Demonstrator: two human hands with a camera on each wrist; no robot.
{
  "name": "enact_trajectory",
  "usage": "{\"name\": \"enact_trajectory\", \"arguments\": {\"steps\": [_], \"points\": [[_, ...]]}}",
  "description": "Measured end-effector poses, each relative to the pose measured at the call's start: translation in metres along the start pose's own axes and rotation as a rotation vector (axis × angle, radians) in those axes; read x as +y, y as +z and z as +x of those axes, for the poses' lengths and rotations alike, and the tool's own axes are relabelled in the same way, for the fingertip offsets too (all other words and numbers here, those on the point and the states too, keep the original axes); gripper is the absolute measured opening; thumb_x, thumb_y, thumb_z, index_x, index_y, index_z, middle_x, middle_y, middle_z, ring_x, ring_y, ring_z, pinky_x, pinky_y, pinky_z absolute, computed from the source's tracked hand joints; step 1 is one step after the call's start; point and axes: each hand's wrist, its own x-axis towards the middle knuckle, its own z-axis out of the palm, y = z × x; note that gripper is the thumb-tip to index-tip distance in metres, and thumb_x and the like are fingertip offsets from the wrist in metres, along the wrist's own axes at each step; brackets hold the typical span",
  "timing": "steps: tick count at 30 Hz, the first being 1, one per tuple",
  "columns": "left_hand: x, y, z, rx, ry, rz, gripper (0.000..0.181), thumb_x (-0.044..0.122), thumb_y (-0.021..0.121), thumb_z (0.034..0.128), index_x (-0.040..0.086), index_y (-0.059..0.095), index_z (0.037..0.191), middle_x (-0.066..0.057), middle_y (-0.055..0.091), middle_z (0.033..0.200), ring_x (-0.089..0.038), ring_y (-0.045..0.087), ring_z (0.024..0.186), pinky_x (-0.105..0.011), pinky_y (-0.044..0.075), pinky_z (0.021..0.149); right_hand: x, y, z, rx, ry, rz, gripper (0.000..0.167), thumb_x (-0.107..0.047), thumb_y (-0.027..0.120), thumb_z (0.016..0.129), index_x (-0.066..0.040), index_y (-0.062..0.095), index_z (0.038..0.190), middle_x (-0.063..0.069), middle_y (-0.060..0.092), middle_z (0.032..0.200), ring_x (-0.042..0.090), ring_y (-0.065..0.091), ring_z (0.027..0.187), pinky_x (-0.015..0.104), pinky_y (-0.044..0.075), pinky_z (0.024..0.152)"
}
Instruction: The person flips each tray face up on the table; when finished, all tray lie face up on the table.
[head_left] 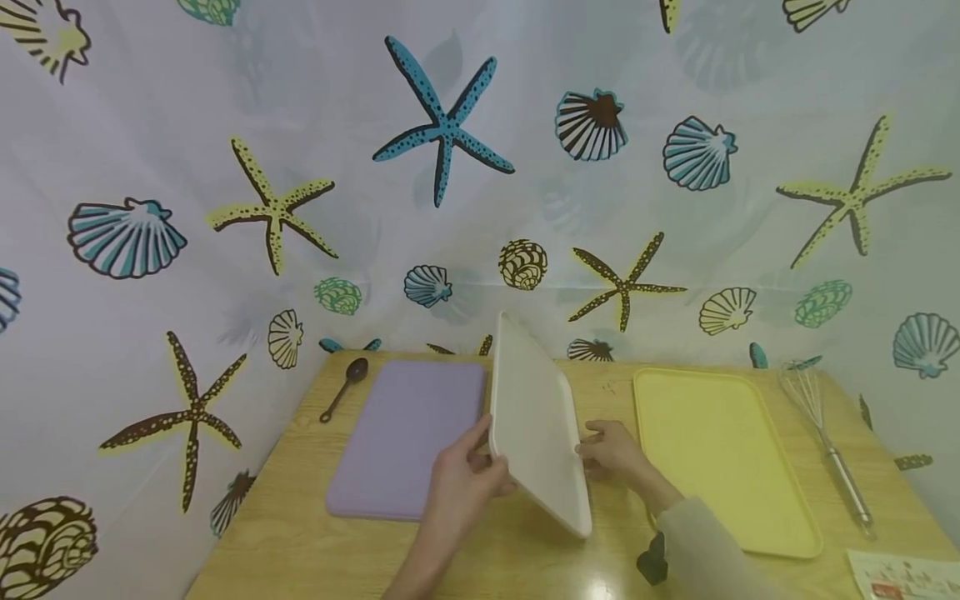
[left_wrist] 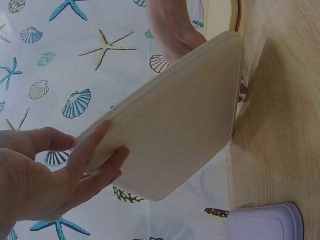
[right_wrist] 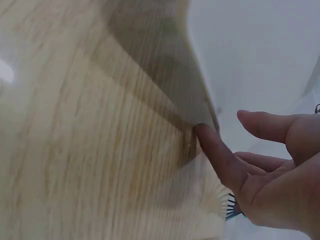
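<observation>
A white tray [head_left: 534, 425] stands steeply tilted on the wooden table, its right long edge low and its left edge raised. My left hand [head_left: 467, 475] grips the raised edge; in the left wrist view, several fingers of that hand [left_wrist: 75, 170] lie on the tray's underside [left_wrist: 175, 120]. At the low edge is my right hand [head_left: 611, 454]. The right wrist view has a fingertip of this hand [right_wrist: 270, 170] under the rim and the thumb on the inner side of the white tray [right_wrist: 250, 55]; thumb contact is unclear.
Left of the white tray lies a purple tray [head_left: 412, 437], with a dark spoon [head_left: 347, 387] beyond it. A yellow tray [head_left: 723, 458] and a whisk [head_left: 828, 450] lie to the right. A printed packet [head_left: 903, 575] sits near the front right. Behind hangs a seashell-patterned curtain [head_left: 480, 225].
</observation>
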Motion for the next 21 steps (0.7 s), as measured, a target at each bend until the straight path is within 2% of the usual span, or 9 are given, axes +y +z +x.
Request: {"name": "enact_trajectory", "arguments": {"steps": [3, 6, 11, 14, 17, 21], "points": [[-0.001, -0.003, 0.001, -0.006, -0.005, 0.0, 0.065, 0.002, 0.058, 0.0871, -0.004, 0.032, 0.146, -0.029, 0.054, 0.13, -0.028, 0.071, 0.081, -0.031, 0.059, 0.072, 0.001, 0.004, 0.0, 0.0, -0.005, 0.022, 0.063, 0.004, 0.065, 0.083, 0.02, 0.035, 0.136, 0.035, 0.058, 0.116, 0.04, 0.067, 0.094, 0.043, 0.059, 0.075], [-0.001, -0.006, 0.002, -0.013, -0.003, -0.025, 0.065, 0.0, 0.058, 0.0875, -0.006, 0.031, 0.146, -0.03, 0.047, 0.137, -0.028, 0.07, 0.086, -0.03, 0.059, 0.072, 0.003, 0.004, 0.002, -0.011, 0.002, 0.055, 0.062, 0.009, 0.064, 0.081, 0.02, 0.035, 0.136, 0.035, 0.059, 0.116, 0.042, 0.066, 0.096, 0.044, 0.059, 0.076], [-0.001, -0.012, 0.004, -0.026, -0.012, -0.072, 0.064, -0.001, 0.055, 0.0893, -0.006, 0.028, 0.147, -0.028, 0.045, 0.136, -0.032, 0.068, 0.092, -0.03, 0.059, 0.072, 0.007, -0.002, 0.012, -0.023, 0.084, 0.102, 0.055, 0.014, 0.063, 0.079, 0.015, 0.047, 0.131, 0.026, 0.066, 0.107, 0.033, 0.069, 0.085, 0.039, 0.06, 0.069], [-0.002, -0.014, 0.006, -0.021, -0.019, -0.103, 0.063, 0.0, 0.054, 0.0891, -0.005, 0.03, 0.147, -0.027, 0.046, 0.135, -0.035, 0.064, 0.105, -0.033, 0.059, 0.073, 0.008, -0.005, 0.017, -0.028, 0.135, 0.135, 0.054, 0.016, 0.063, 0.078, 0.014, 0.049, 0.13, 0.023, 0.068, 0.103, 0.03, 0.07, 0.081, 0.04, 0.06, 0.067], [-0.005, -0.017, 0.008, -0.009, -0.032, -0.117, 0.061, 0.003, 0.056, 0.0894, -0.002, 0.034, 0.146, -0.025, 0.047, 0.134, -0.035, 0.064, 0.105, -0.034, 0.059, 0.073, 0.009, -0.006, 0.019, -0.035, 0.159, 0.179, 0.056, 0.017, 0.062, 0.077, 0.014, 0.048, 0.131, 0.022, 0.068, 0.103, 0.03, 0.07, 0.081, 0.041, 0.06, 0.067], [-0.008, -0.023, 0.01, -0.009, -0.049, -0.141, 0.059, 0.006, 0.061, 0.0899, -0.001, 0.039, 0.144, -0.026, 0.047, 0.134, -0.035, 0.065, 0.102, -0.035, 0.059, 0.072, 0.01, -0.008, 0.018, -0.044, 0.171, 0.187, 0.059, 0.016, 0.062, 0.077, 0.013, 0.046, 0.133, 0.021, 0.068, 0.103, 0.029, 0.07, 0.08, 0.04, 0.06, 0.068]]}}
